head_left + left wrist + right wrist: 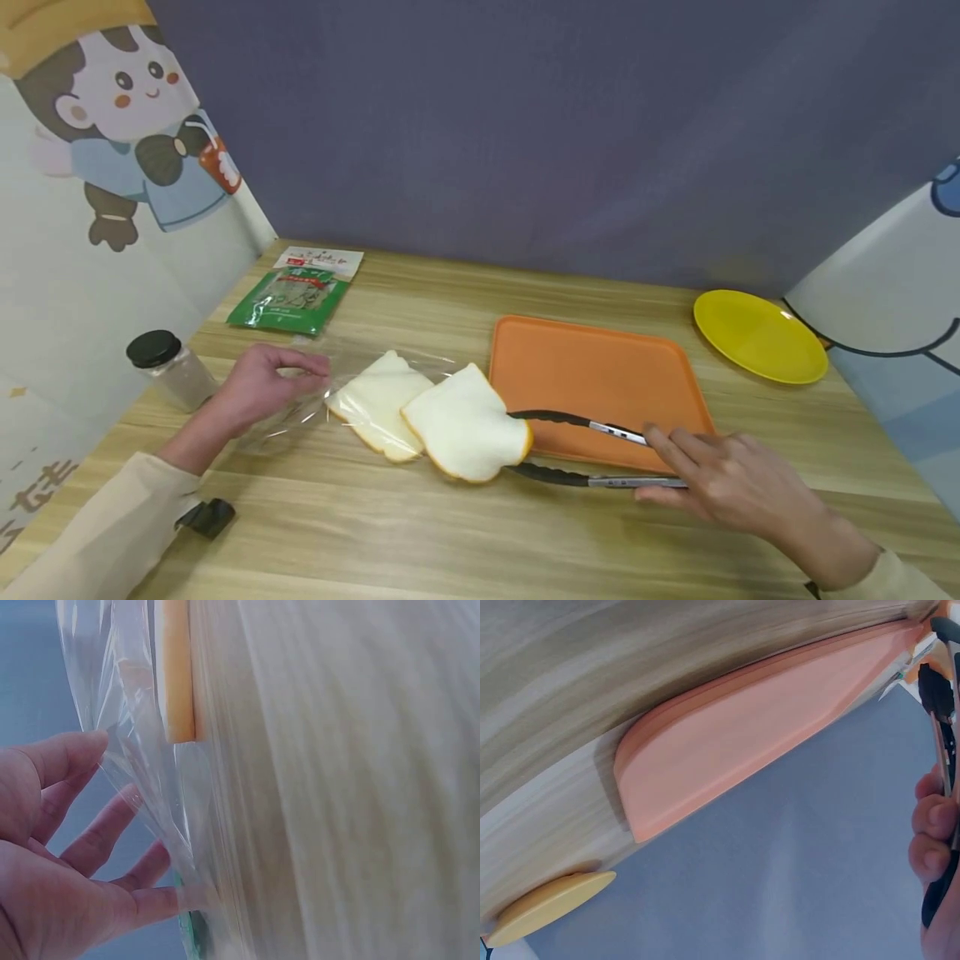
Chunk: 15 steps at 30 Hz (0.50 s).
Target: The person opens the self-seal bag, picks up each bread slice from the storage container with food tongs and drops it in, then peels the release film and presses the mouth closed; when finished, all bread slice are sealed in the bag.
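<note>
My left hand point(273, 385) pinches the mouth of a clear plastic bag point(161, 795) between thumb and forefinger, the other fingers spread behind the film. Inside the bag lies a white bread slice point(382, 404) with a tan crust. A second bread slice point(467, 427) overlaps its right side, outside the film. Black-tipped metal tongs point(618, 482) clasp that second slice at its right edge, which bulges between the tips. Gripping the tongs' two arms is my right hand point(738, 483); in the right wrist view its curled fingers point(934, 821) show at the right border.
An orange tray point(592, 375) lies behind the tongs, with a yellow plate point(759, 336) to its right. A green-and-white packet point(296, 292) sits at the back left. Beside the left hand stands a dark-lidded jar point(171, 369). A grey-blue curtain point(480, 142) borders the wooden table point(420, 533).
</note>
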Each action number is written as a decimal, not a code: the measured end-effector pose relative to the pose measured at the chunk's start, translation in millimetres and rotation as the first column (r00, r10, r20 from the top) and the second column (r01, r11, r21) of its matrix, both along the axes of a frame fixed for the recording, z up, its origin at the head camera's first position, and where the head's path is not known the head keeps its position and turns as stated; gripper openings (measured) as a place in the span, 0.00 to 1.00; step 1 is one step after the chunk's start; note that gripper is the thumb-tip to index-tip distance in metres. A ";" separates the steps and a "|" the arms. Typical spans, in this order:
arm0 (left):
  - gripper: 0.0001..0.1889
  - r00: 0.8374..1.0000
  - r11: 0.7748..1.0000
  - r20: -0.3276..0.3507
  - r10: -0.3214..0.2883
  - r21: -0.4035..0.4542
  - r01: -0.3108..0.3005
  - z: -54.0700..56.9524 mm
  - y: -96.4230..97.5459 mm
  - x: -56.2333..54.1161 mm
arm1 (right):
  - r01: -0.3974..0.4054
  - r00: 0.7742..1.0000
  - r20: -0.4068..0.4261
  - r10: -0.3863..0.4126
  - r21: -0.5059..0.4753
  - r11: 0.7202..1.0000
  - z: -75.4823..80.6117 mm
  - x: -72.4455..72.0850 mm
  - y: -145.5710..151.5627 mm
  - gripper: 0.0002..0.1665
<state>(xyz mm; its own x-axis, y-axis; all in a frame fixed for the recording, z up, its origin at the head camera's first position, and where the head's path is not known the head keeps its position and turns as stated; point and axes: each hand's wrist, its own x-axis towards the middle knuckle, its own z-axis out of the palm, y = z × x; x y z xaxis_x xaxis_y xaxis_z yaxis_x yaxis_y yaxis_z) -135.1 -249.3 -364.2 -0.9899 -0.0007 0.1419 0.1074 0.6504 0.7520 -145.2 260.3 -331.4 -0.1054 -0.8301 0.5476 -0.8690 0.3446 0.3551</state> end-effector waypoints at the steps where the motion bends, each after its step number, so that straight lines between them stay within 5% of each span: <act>1: 0.06 1.000 1.000 0.001 -0.001 0.001 0.001 0.2 0.1 0.0 | 0.000 1.000 -0.004 0.000 -0.001 1.000 -0.3 0.3 0.5 0.34; 15: 0.07 1.000 1.000 0.002 -0.002 0.008 0.002 -0.7 0.5 -0.1 | -0.005 0.999 -0.044 0.003 -0.041 0.999 -2.4 2.9 7.1 0.34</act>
